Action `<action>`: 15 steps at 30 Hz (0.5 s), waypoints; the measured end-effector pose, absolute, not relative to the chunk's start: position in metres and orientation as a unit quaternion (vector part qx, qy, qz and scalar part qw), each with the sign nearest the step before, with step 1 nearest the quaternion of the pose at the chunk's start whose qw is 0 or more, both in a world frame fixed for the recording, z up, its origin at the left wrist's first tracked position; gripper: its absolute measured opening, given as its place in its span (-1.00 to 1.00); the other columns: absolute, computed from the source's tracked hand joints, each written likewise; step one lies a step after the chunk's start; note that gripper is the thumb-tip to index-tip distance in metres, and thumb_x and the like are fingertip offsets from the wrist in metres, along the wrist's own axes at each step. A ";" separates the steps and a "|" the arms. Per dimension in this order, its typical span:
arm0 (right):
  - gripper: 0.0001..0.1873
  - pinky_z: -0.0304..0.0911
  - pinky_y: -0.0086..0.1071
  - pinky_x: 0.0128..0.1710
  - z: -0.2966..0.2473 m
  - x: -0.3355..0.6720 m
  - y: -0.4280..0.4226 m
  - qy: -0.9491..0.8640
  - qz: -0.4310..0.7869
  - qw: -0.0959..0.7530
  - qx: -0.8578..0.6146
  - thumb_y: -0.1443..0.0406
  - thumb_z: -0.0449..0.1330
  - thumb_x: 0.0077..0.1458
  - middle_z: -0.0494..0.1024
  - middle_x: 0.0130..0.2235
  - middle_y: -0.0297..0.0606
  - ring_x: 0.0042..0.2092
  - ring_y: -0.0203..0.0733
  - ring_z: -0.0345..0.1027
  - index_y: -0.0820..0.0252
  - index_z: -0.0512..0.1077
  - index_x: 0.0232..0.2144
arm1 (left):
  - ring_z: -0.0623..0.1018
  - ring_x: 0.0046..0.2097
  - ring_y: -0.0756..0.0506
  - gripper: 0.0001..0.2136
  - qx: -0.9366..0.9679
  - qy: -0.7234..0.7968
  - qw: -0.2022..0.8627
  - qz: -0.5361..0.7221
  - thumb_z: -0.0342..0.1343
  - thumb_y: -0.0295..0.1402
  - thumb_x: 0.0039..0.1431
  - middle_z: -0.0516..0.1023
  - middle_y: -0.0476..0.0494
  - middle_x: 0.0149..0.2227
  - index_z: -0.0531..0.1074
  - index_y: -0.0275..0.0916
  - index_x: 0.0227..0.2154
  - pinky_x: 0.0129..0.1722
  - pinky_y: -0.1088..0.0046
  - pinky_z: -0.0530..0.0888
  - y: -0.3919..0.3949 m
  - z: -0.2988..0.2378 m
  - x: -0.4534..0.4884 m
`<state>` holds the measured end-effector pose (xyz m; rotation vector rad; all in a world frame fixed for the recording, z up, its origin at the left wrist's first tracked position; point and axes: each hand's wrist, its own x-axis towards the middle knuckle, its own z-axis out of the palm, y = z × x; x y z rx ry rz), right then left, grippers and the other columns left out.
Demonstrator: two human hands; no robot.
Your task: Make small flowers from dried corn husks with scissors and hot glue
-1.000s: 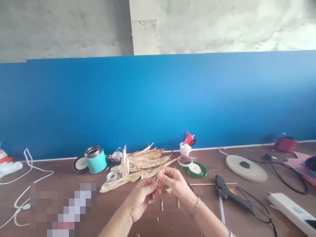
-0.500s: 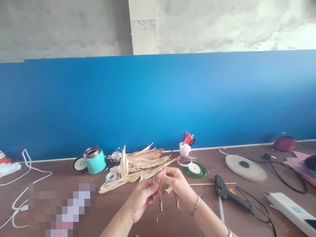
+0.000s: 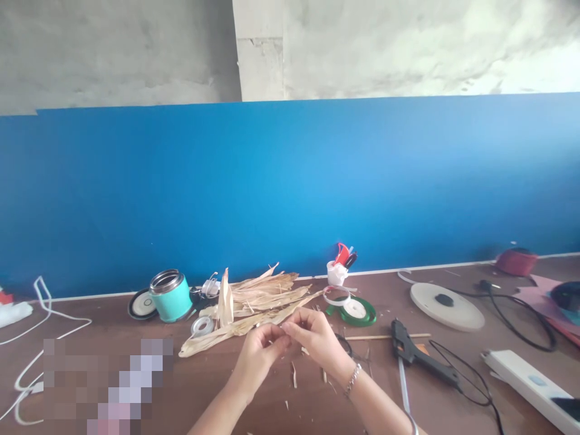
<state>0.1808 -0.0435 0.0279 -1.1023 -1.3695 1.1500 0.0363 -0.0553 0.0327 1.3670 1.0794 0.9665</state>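
My left hand (image 3: 261, 357) and my right hand (image 3: 315, 338) meet fingertip to fingertip above the brown table (image 3: 217, 386). Both are closed in a pinch, thumbs against forefingers. Whatever lies between the fingertips is too small or too hidden to name. Just behind them lies a pile of dried corn husks (image 3: 267, 296), with one long husk (image 3: 208, 341) in front. Small husk scraps (image 3: 294, 376) are scattered on the table below my hands. The right wrist wears a chain bracelet.
A glue gun (image 3: 421, 356) with its cord lies at right, near a white power strip (image 3: 534, 386) and a large pale disc (image 3: 446, 307). Behind are green ribbon (image 3: 365, 313), a cup of tools (image 3: 337, 273), clear tape (image 3: 202, 327) and a turquoise flask (image 3: 171, 297). A blue partition (image 3: 290, 187) stands behind.
My left hand has turned and its fingers have drawn up closer to the right hand's fingertips. The view has shifted slightly; the things on the table stay in place.
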 end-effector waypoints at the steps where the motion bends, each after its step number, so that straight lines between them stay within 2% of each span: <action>1: -0.74 0.12 -0.50 -0.58 0.029 0.182 -0.044 -0.568 0.470 0.499 -0.456 0.16 0.24 -0.12 0.40 -0.63 -0.37 -0.57 -0.35 0.23 0.24 0.36 -0.62 | 0.27 -0.52 0.04 -0.73 0.590 0.455 0.536 0.398 0.19 -0.15 -0.04 0.38 0.02 -0.57 0.46 -0.29 -0.56 -0.48 0.52 0.19 -0.055 0.032 0.035; 6: -0.66 0.14 -0.46 -0.52 0.035 0.188 -0.041 -0.602 0.414 0.495 -0.470 0.08 0.18 -0.04 0.43 -0.57 -0.32 -0.50 -0.30 0.24 0.26 0.46 -0.57 | 0.30 -0.53 0.02 -0.71 0.610 0.460 0.516 0.388 0.12 -0.11 0.02 0.42 -0.02 -0.54 0.46 -0.28 -0.52 -0.50 0.52 0.21 -0.047 0.026 0.029; 11: -0.59 0.23 -0.42 -0.37 0.031 0.207 -0.028 -0.567 0.358 0.556 -0.491 0.06 0.15 0.00 0.54 -0.31 -0.21 -0.32 -0.19 0.34 0.24 0.48 -0.23 | 0.38 -0.45 -0.01 -0.68 0.561 0.487 0.499 0.446 0.07 -0.08 0.05 0.49 -0.06 -0.44 0.46 -0.27 -0.44 -0.43 0.52 0.27 -0.029 0.019 0.019; 13: -0.60 0.24 -0.40 -0.35 0.027 0.217 -0.020 -0.533 0.334 0.584 -0.513 0.07 0.13 0.00 0.54 -0.29 -0.17 -0.30 -0.17 0.36 0.25 0.47 -0.22 | 0.36 -0.45 -0.01 -0.66 0.550 0.506 0.475 0.464 0.08 -0.05 0.02 0.49 -0.06 -0.42 0.46 -0.27 -0.43 -0.44 0.52 0.25 -0.024 0.017 0.016; 15: -0.62 0.24 -0.39 -0.37 0.023 0.225 -0.014 -0.552 0.289 0.557 -0.549 0.11 0.07 0.06 0.54 -0.30 -0.13 -0.32 -0.16 0.37 0.28 0.46 -0.22 | 0.37 -0.44 -0.02 -0.64 0.539 0.515 0.457 0.484 0.09 -0.02 0.00 0.48 -0.06 -0.43 0.45 -0.27 -0.45 -0.44 0.52 0.25 -0.022 0.013 0.014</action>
